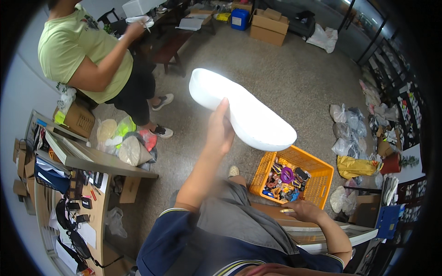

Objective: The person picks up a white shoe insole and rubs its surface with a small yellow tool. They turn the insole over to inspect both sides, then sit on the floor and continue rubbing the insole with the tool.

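Observation:
My left hand (221, 129) is closed around the middle of a white shoe sole (248, 110), with the thumb lying along its near side. The sole has a raised rim at its far left end and hangs over the floor in front of me. My right hand (306, 211) is low on the right, beside the near edge of an orange plastic crate (321, 181). A small yellowish stick-like thing (287, 210) shows at its fingertips, too small to name. Inside the crate lie a purple ring (287, 175) and many small colourful pieces.
Another person (92, 60) in a yellow-green shirt stands at the left, holding a white object (139, 20). A cluttered desk (99, 202) is at the lower left. Plastic bags (347, 131) lie on the right floor near shelves. Cardboard boxes (268, 30) and a blue container (240, 19) stand far back.

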Motion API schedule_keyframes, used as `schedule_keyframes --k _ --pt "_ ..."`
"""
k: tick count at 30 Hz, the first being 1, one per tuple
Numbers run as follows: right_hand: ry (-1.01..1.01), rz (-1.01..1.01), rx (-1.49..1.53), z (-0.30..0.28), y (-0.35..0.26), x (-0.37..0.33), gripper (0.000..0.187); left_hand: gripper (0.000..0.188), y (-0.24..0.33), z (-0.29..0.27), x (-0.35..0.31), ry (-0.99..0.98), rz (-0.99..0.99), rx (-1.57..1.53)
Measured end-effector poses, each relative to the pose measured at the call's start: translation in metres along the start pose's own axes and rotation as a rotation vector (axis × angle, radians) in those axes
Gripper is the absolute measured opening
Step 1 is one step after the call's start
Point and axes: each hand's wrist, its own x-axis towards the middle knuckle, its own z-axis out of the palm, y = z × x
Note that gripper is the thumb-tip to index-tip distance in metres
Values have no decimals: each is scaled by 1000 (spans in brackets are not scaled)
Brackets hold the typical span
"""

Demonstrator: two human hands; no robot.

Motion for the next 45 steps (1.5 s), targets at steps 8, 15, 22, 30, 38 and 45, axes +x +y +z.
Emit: schedule_keyframes --k 8,15,22,30,38,45 --pt "50 -18 10 6 4 0 41 55 -2 -2 -2 58 -29 99" --pt "55 -55 -4 8 8 0 39 65 -4 -7 0 37 -41 75" --pt "27 -16 -8 10 9 2 39 62 -6 -12 0 52 9 24" --pt "19 -2 17 11 12 4 41 69 -6 -13 3 -49 -50 -55" --pt "-2 -14 10 6 9 3 43 55 -4 -16 2 -57 -113 -41" --pt "-31 13 -3 3 5 1 43 53 -3 -18 -2 -122 -93 -83"
